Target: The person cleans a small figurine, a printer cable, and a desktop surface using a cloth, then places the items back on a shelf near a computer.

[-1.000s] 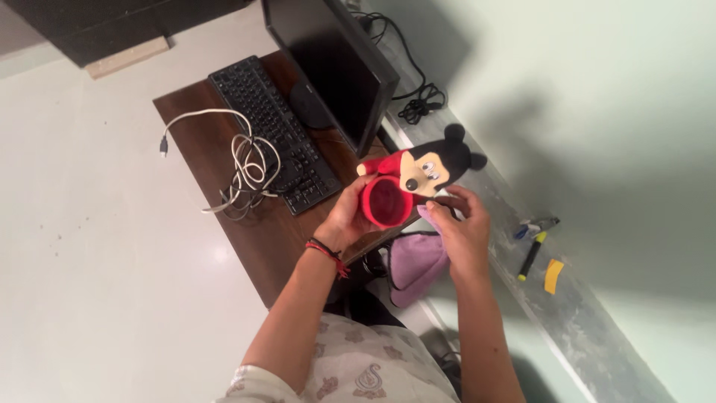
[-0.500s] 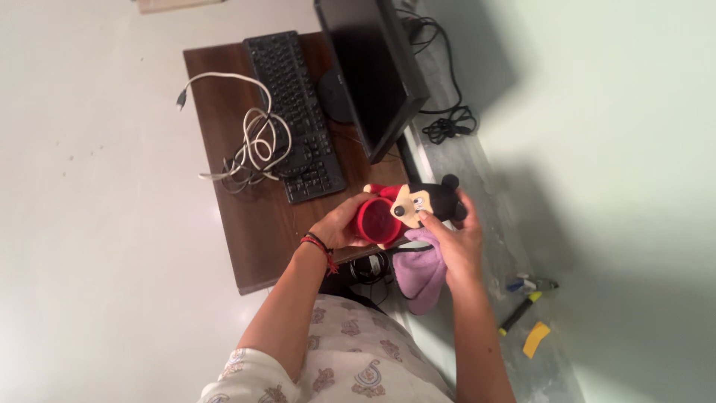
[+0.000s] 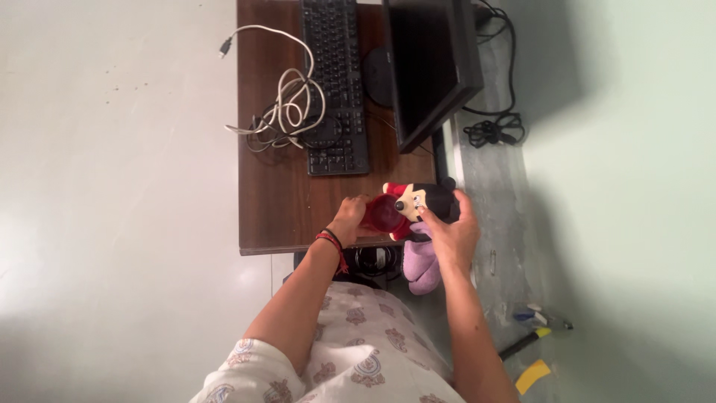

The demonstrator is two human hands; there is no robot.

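The plush mouse toy [image 3: 419,203] is held above the near right corner of the brown wooden desk [image 3: 276,201], just below the lower edge of the black monitor [image 3: 429,67]. The toy has a black head with round ears, a pale face and a red body; its red base [image 3: 384,215] faces the camera as a dark red round opening or underside, and which of the two cannot be told.

The left hand [image 3: 349,218] grasps the red lower part of the toy from the left, fingers curled against it. A red and black band sits on that wrist [image 3: 331,242]. The right hand [image 3: 451,233] grasps the black head from the right and below, thumb laid across the front near the face and fingers wrapped behind.

Directly under the toy and the right hand, a lilac soft item [image 3: 422,265] hangs or rests below the desk edge; its kind is unclear.

On the desk, a black keyboard [image 3: 335,82] lies lengthwise to the left of the monitor. A coiled white cable [image 3: 287,104] lies just beside the keyboard on its left, partly overlapping it, with one plug end extending off the desk edge.

Right of the desk, black cables [image 3: 492,127] lie bundled on the grey floor strip [image 3: 496,216] along the pale green wall [image 3: 634,186]. Small tools and a yellow piece [image 3: 535,375] lie further down the same strip.
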